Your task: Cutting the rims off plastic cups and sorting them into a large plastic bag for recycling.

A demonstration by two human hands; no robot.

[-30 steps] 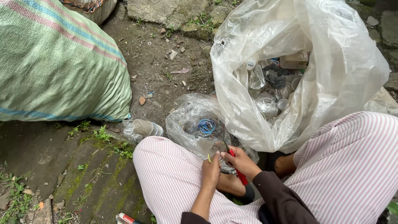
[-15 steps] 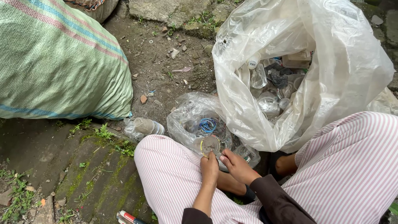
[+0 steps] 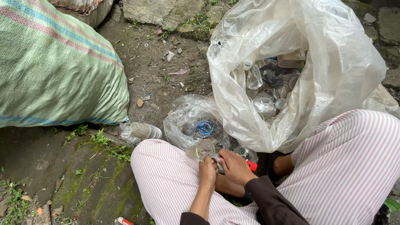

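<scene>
Since the earlier frame, both hands sit slightly lower between the knees, and the red-handled tool shows only as a small tip beside the right wrist. The left hand [image 3: 207,170] is closed around the rim of a small clear plastic cup [image 3: 205,148]. The right hand [image 3: 234,166] is curled, fingertips touching the same cup at its edge; the red tool [image 3: 251,165] lies just beside it, and whether the hand grips it cannot be told. Beyond the cup lies a small clear bag [image 3: 191,121] of plastic scraps. A crushed bottle [image 3: 139,131] lies left. Farther off stand a large clear sack [image 3: 316,79] and a green woven sack [image 3: 54,66].
</scene>
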